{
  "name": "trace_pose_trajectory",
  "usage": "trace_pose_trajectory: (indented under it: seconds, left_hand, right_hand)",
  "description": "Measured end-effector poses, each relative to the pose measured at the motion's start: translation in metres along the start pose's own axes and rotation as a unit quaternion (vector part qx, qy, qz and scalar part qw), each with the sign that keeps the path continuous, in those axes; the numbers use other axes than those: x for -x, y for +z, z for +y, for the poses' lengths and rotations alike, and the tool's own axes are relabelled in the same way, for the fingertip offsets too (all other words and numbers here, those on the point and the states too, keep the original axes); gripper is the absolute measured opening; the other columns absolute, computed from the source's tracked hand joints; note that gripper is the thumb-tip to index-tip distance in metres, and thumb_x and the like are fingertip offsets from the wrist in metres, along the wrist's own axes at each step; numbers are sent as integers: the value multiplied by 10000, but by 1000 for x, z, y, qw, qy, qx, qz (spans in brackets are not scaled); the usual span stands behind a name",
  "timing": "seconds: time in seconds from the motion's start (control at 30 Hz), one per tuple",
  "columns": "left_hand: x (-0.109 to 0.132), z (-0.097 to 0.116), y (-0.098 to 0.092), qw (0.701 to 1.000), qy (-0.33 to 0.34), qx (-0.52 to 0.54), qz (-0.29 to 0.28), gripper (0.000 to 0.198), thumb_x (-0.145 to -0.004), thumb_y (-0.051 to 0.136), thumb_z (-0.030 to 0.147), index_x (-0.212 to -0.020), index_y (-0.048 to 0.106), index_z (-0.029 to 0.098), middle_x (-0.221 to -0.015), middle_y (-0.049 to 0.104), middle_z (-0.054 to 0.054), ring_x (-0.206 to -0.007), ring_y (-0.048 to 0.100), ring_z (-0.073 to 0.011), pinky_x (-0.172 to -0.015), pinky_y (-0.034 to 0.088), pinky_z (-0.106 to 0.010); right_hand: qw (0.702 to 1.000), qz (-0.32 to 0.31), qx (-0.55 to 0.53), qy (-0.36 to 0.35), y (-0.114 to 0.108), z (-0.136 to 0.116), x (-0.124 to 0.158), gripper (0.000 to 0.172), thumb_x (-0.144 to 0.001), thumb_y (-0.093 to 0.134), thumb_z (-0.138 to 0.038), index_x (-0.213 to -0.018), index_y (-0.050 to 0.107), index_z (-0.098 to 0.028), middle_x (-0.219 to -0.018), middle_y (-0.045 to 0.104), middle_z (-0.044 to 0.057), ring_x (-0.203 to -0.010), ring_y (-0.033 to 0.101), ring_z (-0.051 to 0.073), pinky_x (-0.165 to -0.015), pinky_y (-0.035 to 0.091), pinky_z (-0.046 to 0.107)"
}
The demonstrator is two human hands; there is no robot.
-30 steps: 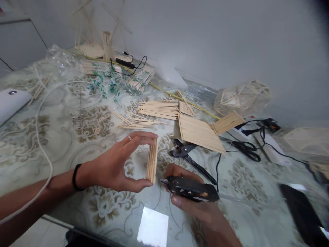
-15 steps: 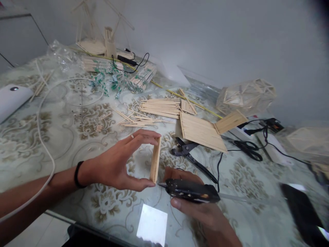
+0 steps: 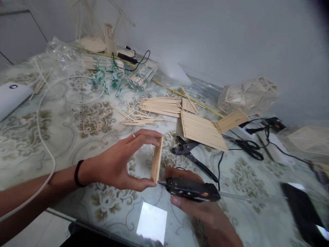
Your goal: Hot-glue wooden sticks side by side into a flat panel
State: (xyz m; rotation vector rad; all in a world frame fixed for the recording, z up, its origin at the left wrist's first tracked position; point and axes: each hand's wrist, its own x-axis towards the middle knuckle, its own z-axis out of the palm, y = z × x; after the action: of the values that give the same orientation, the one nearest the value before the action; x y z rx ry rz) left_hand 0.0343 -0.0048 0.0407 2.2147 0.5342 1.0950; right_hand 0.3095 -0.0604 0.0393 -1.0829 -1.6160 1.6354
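Wooden sticks [image 3: 160, 105] lie loose toward the table's [image 3: 64, 137] far edge, beside a flat stick panel [image 3: 202, 130]; black pliers [image 3: 191, 156] sit just behind the hands. Near the front edge, the left hand [image 3: 117, 164] pinches a small stick slab [image 3: 156, 159] upright (thumb below, fingers on top). The right hand [image 3: 197, 206] grips a black glue gun [image 3: 191, 188], nozzle at the slab's lower end.

Glue gun [image 3: 191, 189] nozzle now brought in against the lower end of the stick panel [image 3: 156, 160], closing the earlier gap; panel tipped slightly more rightward at its top.
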Motion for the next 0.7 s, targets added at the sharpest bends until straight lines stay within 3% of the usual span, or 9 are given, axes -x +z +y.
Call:
trace_pose_trajectory:
  seconds: [0.27, 0.47, 0.7]
  left_hand:
    - [2, -2, 0, 1000, -10, -9, -12, 755, -844, 914, 406, -1449, 484, 268, -1543, 608, -218, -1470, 613, -380, -1168, 578, -562]
    - [4, -2, 2, 1000, -7, -5, -7, 747, -838, 918, 384, -1442, 503, 241, -1543, 607, -229, -1464, 618, -378, -1196, 565, -550]
    - [5, -1, 2, 1000, -9, 4, -11, 767, -840, 914, 373, -1472, 497, 251, -1553, 605, -217, -1477, 612, -375, -1202, 573, -546]
  right_hand:
    - [998, 49, 31, 4, -4, 10, 9, 229, -805, 937, -475, -903, 856, -285, -783, 778, 45, -711, 700, 260, -651, 606, 377]
    - [987, 154, -4, 53, 2, 17, 21, 421, -723, 1008, -502, -1083, 883, -323, -1023, 861, 68, -877, 798, 300, -789, 672, 429]
    - [981, 183, -5, 70, 2, 22, 27, 490, -714, 1022, -507, -1151, 883, -334, -1160, 870, 93, -1056, 824, 351, -927, 690, 491]
